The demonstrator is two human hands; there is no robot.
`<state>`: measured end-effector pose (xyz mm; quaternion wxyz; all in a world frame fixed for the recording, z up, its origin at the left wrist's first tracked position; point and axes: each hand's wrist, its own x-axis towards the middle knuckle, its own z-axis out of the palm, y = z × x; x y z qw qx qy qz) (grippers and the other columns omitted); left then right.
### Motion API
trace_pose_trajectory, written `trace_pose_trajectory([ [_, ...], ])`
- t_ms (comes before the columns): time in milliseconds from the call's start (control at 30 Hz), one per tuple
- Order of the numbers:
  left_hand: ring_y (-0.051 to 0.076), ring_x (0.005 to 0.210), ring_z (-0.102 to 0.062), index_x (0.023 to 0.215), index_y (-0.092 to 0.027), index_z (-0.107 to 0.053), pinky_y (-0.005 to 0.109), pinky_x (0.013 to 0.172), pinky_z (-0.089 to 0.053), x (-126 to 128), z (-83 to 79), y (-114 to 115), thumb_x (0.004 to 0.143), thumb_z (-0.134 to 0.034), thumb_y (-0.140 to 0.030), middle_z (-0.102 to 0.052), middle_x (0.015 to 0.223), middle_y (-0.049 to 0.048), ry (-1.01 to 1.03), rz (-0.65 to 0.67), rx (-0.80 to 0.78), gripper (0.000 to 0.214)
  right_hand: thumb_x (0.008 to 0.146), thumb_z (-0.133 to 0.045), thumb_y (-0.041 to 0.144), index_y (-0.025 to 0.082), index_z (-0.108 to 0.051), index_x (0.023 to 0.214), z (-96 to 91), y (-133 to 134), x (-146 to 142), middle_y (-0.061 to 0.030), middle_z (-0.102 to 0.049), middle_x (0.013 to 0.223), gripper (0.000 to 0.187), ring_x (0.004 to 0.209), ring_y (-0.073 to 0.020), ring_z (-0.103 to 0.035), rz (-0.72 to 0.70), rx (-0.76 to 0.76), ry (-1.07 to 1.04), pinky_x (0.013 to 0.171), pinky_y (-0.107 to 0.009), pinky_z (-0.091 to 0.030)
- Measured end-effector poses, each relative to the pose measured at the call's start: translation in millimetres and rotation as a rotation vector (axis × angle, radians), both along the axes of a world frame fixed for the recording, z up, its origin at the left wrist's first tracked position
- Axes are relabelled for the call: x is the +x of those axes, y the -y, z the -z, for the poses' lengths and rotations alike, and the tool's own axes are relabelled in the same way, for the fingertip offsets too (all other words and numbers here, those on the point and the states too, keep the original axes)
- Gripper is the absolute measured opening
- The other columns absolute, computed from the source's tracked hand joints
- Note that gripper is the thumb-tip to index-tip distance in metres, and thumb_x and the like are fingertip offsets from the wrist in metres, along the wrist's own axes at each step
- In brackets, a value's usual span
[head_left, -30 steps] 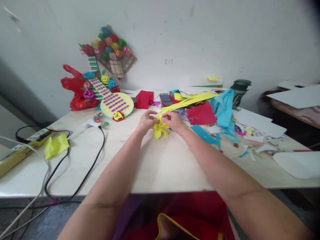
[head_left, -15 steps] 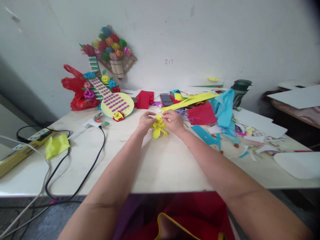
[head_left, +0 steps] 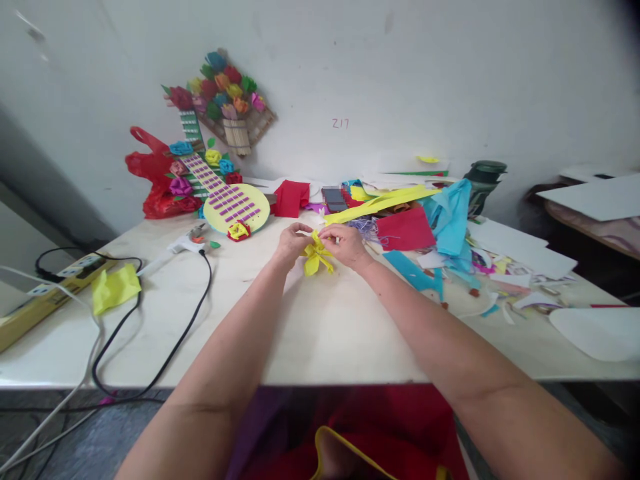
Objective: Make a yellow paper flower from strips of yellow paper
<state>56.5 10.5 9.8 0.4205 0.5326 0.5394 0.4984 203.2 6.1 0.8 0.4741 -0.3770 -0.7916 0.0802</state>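
Note:
A yellow paper flower (head_left: 316, 259) with several pointed petals is held between my two hands, just over the white table (head_left: 330, 327). My left hand (head_left: 293, 244) pinches it from the left, thumb and forefinger closed near its top. From the right, my right hand (head_left: 346, 244) grips the flower's upper part with fingertips bunched together. The fingers cover part of the flower's top. Beyond my hands lies a long yellow paper strip (head_left: 385, 203). To the left is a round paddle-shaped craft (head_left: 240, 200) with purple strips and paper roses.
A glue gun (head_left: 186, 243) and black cable lie left, near a yellow paper piece (head_left: 116, 288) and a power strip (head_left: 70, 275). Red paper (head_left: 406, 229), blue paper (head_left: 453, 217), scraps and a dark green bottle (head_left: 484, 179) stand or lie right. A flower-decorated craft (head_left: 235, 113) leans against the wall.
My right hand's fingertips have shifted slightly left, closer to my left fingers at the flower's top. The flower stays in about the same place.

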Motion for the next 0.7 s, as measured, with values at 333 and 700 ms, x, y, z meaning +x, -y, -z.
trace_pose_trajectory([
  [333,0.007,0.040,-0.045,0.080,-0.018,-0.052,0.017,0.042,-0.031,-4.7,8.7,-3.6,0.051,-0.057,-0.012,-0.055,0.050,-0.0048,0.024,0.221,0.076,0.030,0.063,-0.055,0.017,0.013,-0.063,0.079,-1.7,-5.6,4.6,-0.0038,-0.066,0.075,0.018,0.065,-0.0120,-0.059,-0.056,-0.274,-0.127,0.065,-0.024,-0.046],
  [700,0.007,0.040,-0.043,0.080,-0.019,-0.048,0.017,0.042,-0.029,-5.6,2.5,3.5,0.053,-0.055,-0.011,-0.053,0.050,-0.0054,0.028,0.261,0.082,0.029,0.057,-0.059,0.017,0.014,-0.065,0.065,-2.7,-8.4,7.5,0.0003,-0.065,0.064,0.010,0.061,-0.0116,-0.058,-0.093,-0.504,-0.213,0.060,-0.023,-0.046],
])
